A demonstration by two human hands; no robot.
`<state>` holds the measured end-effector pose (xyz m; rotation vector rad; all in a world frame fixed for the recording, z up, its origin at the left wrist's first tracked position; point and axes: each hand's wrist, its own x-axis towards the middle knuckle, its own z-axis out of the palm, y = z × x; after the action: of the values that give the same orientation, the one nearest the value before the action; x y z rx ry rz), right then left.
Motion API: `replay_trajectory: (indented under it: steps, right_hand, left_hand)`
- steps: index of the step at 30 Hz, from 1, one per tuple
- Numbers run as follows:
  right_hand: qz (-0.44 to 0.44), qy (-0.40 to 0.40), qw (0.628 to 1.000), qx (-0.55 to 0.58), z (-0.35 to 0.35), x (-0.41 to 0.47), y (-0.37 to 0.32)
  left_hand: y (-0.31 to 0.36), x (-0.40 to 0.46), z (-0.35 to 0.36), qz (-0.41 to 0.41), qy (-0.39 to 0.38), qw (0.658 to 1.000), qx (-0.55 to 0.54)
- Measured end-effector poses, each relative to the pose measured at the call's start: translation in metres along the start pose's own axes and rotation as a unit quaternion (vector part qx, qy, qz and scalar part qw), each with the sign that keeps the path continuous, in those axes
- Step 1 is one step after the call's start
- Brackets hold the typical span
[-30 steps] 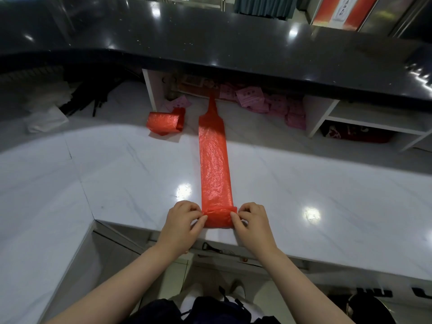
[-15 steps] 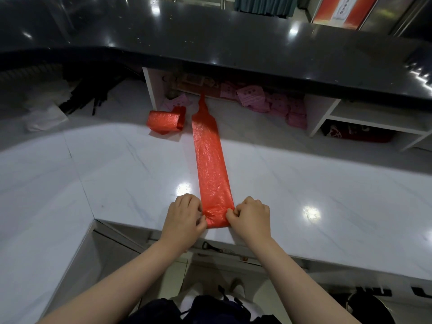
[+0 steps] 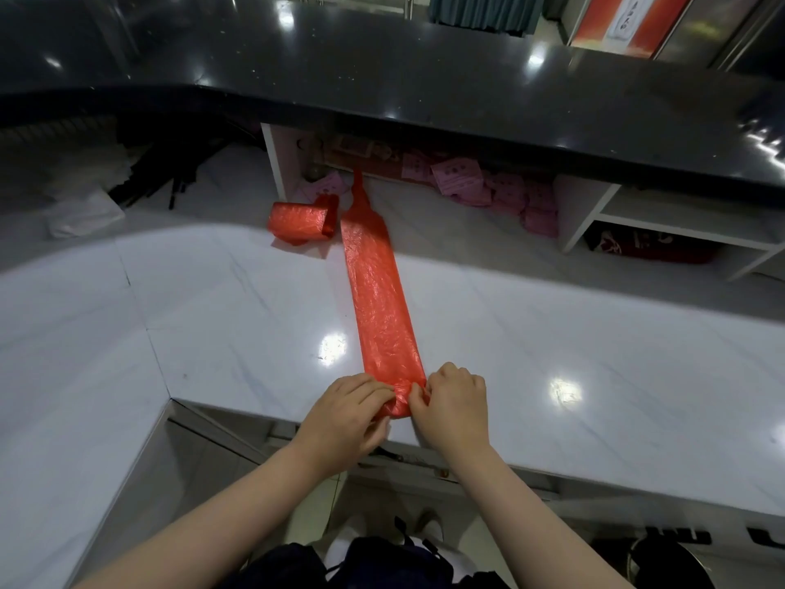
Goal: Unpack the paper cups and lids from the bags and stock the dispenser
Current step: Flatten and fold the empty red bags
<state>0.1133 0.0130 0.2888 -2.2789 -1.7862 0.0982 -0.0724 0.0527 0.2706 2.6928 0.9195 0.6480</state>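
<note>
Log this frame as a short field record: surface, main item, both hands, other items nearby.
surface: white marble counter
main item: long red plastic bag, flattened, lying lengthwise away from the person
left hand: pinches the bag's rolled near end
right hand: pinches the same end
other items: rolled red bag left of the far end; pink slips under the black ledge
cups, lids, dispenser: none visible

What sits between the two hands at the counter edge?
Head view: only the rolled near end of the long red bag. The left hand and right hand pinch it from either side on the white counter.
</note>
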Motion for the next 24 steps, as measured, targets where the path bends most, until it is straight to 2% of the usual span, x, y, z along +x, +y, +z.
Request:
replay_trajectory:
  steps: [3, 7, 10, 15, 21, 24]
  right_hand:
    - [-0.030, 0.070, 0.996, 0.050, 0.007, -0.009, 0.010]
    - [-0.121, 0.119, 0.985, 0.036, 0.013, -0.019, 0.026]
    - [-0.122, 0.137, 0.982, 0.037, 0.015, -0.025, 0.032]
    - [-0.127, 0.114, 0.985, 0.036, 0.012, -0.027, 0.042]
    - [-0.153, 0.027, 0.988, 0.018, 0.006, -0.034, 0.051]
    - [-0.167, 0.017, 0.986, 0.022, 0.004, -0.039, 0.054]
  left_hand:
    - [-0.002, 0.002, 0.002, 0.011, -0.012, 1.000, 0.014]
    - [-0.005, 0.004, 0.005, 0.027, -0.013, 1.000, -0.007]
    - [-0.005, 0.005, 0.005, 0.028, -0.015, 0.999, -0.027]
    - [-0.004, 0.005, 0.002, 0.016, -0.037, 0.999, -0.018]
    - [-0.005, -0.002, -0.002, -0.053, -0.056, 0.996, -0.044]
    - [-0.007, -0.006, -0.003, -0.041, -0.055, 0.996, -0.058]
